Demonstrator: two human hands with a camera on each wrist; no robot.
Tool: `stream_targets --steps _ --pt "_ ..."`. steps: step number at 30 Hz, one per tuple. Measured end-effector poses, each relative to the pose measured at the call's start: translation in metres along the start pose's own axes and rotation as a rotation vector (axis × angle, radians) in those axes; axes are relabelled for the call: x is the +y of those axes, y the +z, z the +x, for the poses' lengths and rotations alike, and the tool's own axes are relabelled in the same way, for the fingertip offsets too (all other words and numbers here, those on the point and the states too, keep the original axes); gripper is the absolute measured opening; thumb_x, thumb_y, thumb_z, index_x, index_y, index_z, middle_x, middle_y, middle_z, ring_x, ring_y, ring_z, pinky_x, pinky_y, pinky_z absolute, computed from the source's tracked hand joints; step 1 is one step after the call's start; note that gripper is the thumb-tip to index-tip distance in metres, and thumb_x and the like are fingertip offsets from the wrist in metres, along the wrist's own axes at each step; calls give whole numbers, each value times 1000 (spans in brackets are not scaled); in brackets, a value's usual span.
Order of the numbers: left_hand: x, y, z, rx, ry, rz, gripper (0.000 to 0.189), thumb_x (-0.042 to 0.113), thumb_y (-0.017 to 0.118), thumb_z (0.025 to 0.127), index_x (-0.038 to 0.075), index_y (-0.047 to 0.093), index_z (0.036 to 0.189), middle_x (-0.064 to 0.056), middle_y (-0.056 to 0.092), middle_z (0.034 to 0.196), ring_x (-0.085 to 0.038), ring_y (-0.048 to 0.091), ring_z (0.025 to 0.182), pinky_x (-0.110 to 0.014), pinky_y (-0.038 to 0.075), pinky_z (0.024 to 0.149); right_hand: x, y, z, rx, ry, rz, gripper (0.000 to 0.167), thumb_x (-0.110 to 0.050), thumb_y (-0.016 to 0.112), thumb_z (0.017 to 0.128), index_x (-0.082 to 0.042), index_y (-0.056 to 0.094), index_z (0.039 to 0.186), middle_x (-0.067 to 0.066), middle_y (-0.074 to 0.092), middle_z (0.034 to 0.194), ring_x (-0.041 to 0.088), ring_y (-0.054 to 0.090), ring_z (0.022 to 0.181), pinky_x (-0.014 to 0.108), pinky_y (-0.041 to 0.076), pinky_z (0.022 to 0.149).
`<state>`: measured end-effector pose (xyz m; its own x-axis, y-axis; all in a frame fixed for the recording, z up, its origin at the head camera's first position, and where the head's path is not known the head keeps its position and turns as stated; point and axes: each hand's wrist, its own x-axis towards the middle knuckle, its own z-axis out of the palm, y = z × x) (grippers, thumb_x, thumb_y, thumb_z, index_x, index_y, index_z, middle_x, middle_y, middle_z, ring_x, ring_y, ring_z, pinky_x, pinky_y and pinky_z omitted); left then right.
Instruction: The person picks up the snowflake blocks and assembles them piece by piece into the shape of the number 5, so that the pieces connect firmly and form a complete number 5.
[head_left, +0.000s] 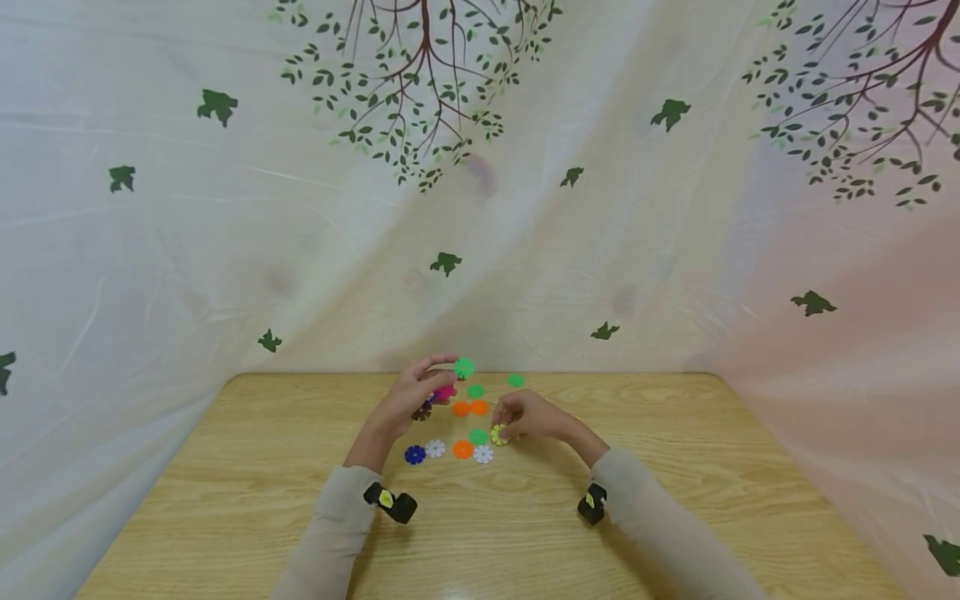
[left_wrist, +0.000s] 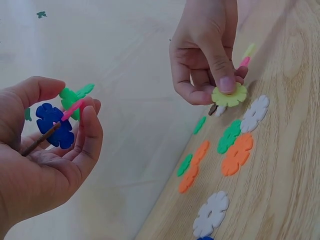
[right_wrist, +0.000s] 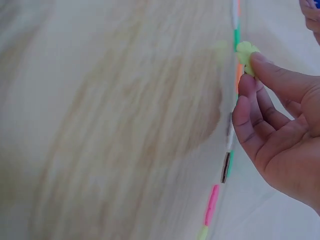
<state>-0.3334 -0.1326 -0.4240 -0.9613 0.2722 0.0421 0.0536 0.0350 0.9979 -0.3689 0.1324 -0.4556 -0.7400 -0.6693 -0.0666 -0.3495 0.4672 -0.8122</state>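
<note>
My left hand [head_left: 407, 398] is raised over the far part of the table. It holds a cluster of notched flower-shaped plastic discs joined together. In the left wrist view the cluster shows a green disc [left_wrist: 69, 100] pinched at the fingertips, a pink disc [left_wrist: 74, 109], a dark blue disc [left_wrist: 54, 125] and a brown disc [left_wrist: 41, 140] seen edge-on near the palm. To the right, my right hand [head_left: 536, 415] pinches a single yellow disc [left_wrist: 229, 95] between thumb and fingers, just above the tabletop.
Loose discs lie flat between the hands: an orange disc [head_left: 462, 450], a white disc [head_left: 483, 454], a green disc [head_left: 478, 437] and several others. More discs, including a pink disc [right_wrist: 211, 205], lie beyond the right hand. A printed curtain [head_left: 525, 317] hangs behind the wooden table [head_left: 480, 533].
</note>
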Motion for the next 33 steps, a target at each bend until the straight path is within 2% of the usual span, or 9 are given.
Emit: stream_targets --steps 6,11,14,19,21,24,30,33 --pt "1 1 -1 30 -39 0 42 32 60 103 19 55 143 -15 67 133 -15 65 82 -23 34 52 -4 0 0 21 20 94 16 -6 73 93 0 71 107 6 70 88 16 62 73 28 53 63" --pt "3 3 -2 45 -53 -22 42 32 58 104 19 52 144 -17 64 138 -11 66 77 -21 33 51 -9 0 2 54 1 189 20 -10 73 94 0 70 111 0 71 90 16 65 75 32 58 69" --pt "4 4 -2 51 -56 -46 43 32 57 104 19 51 144 -18 63 139 -10 65 75 -20 34 49 -18 0 2 75 -24 264 24 -10 73 94 2 69 114 0 71 92 17 66 78 40 60 75" --pt "6 6 -1 63 -49 -71 43 32 57 104 17 50 144 -4 71 116 -8 61 69 -19 34 48 -31 -1 2 115 -68 316 24 -12 72 95 2 69 114 -1 71 91 16 67 82 55 58 86" --pt "6 6 -1 68 -48 -74 44 32 57 104 17 50 144 3 69 106 -9 60 69 -20 34 48 -35 -2 4 125 -89 333 22 -12 72 95 2 68 111 -2 71 89 15 68 80 56 57 88" --pt "7 6 -2 69 -51 -77 45 32 57 104 16 49 145 4 68 100 -10 58 68 -20 33 47 -40 -2 6 131 -120 363 17 -9 72 95 2 68 107 -2 71 88 14 68 79 54 58 88" --pt "6 6 -2 76 -53 -90 44 32 57 104 18 49 144 3 68 97 -11 55 66 -20 32 47 -49 4 9 157 -167 380 9 -6 71 94 0 68 100 -2 72 86 14 70 76 39 62 80" --pt "6 6 -1 86 -49 -105 42 32 55 104 19 49 144 1 67 98 -10 51 62 -20 31 47 -55 10 11 177 -195 353 10 -7 72 94 1 68 99 -2 72 85 15 69 76 41 62 78"
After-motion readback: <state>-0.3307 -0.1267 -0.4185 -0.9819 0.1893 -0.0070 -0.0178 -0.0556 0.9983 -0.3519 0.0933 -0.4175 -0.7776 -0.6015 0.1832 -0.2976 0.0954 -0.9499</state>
